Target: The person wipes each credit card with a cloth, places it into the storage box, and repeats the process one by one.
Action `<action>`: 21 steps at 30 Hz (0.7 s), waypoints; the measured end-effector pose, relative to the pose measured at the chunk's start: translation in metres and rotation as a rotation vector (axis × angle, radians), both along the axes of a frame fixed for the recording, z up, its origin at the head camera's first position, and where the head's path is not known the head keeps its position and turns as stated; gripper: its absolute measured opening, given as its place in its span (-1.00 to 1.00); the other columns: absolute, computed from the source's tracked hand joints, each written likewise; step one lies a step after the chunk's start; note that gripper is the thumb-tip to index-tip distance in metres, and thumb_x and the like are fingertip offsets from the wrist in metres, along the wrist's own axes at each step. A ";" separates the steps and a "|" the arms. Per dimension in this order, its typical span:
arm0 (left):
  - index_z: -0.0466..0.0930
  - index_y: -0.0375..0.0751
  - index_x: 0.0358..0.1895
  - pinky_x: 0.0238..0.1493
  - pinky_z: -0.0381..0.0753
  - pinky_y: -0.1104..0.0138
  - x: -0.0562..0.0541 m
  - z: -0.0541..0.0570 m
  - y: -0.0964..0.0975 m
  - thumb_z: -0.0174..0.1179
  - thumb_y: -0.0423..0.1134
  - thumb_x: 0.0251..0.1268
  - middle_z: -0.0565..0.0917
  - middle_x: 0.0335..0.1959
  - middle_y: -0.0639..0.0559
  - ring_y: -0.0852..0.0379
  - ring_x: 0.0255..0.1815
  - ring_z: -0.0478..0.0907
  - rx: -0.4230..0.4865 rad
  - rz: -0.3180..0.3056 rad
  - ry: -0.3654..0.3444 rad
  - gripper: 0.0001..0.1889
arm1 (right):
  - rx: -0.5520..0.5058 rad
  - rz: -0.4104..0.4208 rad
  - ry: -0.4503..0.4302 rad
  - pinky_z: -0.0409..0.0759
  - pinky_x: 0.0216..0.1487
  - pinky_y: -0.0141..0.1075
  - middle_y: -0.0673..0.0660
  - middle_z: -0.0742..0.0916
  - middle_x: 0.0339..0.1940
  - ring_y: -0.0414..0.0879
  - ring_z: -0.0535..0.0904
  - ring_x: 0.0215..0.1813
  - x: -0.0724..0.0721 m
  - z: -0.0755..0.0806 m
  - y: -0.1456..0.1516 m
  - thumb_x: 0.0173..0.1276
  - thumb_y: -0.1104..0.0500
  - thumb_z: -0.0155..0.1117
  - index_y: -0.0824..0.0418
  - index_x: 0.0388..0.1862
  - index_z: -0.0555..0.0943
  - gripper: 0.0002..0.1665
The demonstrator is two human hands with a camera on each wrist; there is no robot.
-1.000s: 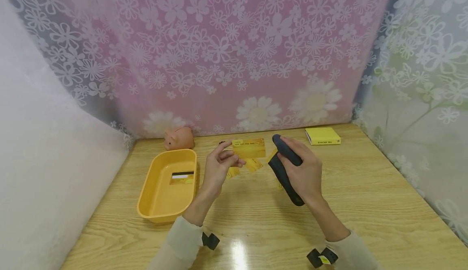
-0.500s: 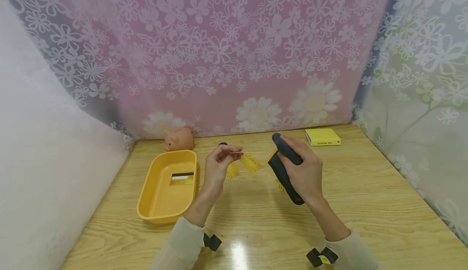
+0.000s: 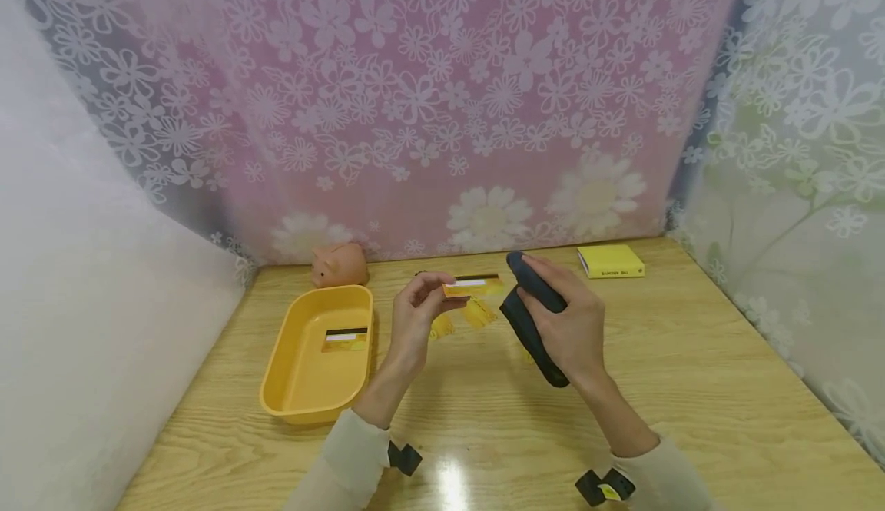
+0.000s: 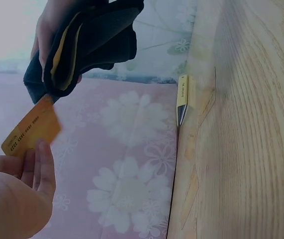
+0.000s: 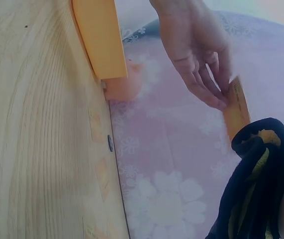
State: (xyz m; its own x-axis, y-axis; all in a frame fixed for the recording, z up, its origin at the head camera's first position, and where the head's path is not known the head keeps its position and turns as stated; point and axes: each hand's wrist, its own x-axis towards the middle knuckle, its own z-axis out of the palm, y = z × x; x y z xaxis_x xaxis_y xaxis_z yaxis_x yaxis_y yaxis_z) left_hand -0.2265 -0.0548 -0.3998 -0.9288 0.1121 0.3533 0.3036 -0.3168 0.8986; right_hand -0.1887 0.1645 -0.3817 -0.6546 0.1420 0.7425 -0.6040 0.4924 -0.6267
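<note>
Out over the table, my left hand (image 3: pixel 415 315) pinches a yellow bank card (image 3: pixel 473 286) by its left end. The head view shows the card's back with a black stripe; its numbered face shows in the left wrist view. My right hand (image 3: pixel 570 319) grips a dark wallet (image 3: pixel 531 338), thumb on the near side, its folds spread apart. Yellow lining shows inside the wallet (image 4: pixel 102 47) in the left wrist view. The card's far end lies right at the wallet's opening in both wrist views. The right palm is hidden behind the wallet.
More yellow cards (image 3: pixel 478 313) lie on the table beneath the hands. Left stands a yellow plastic bin (image 3: pixel 273 373) with one card (image 3: pixel 344 340) inside. Behind it sits a piggy bank (image 3: pixel 340 265). A yellow book (image 3: pixel 611 261) lies at the back right, near the curtain (image 3: pixel 442 150).
My left hand has flipped the card from its numbered face, through edge-on, to its striped back. The wallet in my right hand has shifted slightly left.
</note>
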 end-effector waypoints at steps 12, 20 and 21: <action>0.57 -0.42 0.23 0.01 0.79 0.12 -0.002 0.000 0.002 0.23 -0.46 0.48 0.54 0.10 -0.26 0.09 -0.30 0.74 -0.055 0.018 -0.025 -0.68 | 0.029 0.105 0.043 0.58 0.15 -0.57 0.14 0.74 0.24 0.13 0.68 0.24 0.002 0.001 -0.013 0.21 0.46 0.54 0.14 0.26 0.73 -0.38; 0.54 -0.20 0.38 -0.24 0.79 0.26 -0.004 0.002 0.005 0.29 -0.45 0.44 0.62 0.13 -0.27 -0.14 -0.22 0.78 -0.141 0.043 0.045 -0.53 | 0.041 0.153 0.027 0.70 0.11 -0.36 0.12 0.73 0.26 0.10 0.70 0.23 0.006 0.002 -0.024 0.22 0.45 0.54 0.12 0.26 0.73 -0.38; 0.55 -0.15 0.37 -0.25 0.79 0.25 -0.004 0.002 0.006 0.30 -0.44 0.44 0.63 0.13 -0.25 -0.19 -0.20 0.78 -0.157 0.045 0.051 -0.53 | 0.043 0.159 0.026 0.72 0.10 -0.29 0.11 0.73 0.25 0.09 0.70 0.23 0.006 0.001 -0.026 0.22 0.46 0.54 0.11 0.27 0.73 -0.37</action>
State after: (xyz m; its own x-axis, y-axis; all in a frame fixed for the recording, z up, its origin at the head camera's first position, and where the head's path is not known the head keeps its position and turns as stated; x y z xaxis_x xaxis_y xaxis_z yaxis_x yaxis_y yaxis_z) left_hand -0.2302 -0.0489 -0.3980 -0.9155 0.1282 0.3815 0.3607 -0.1590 0.9190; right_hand -0.1824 0.1382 -0.3806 -0.6470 0.0060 0.7625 -0.6919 0.4157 -0.5903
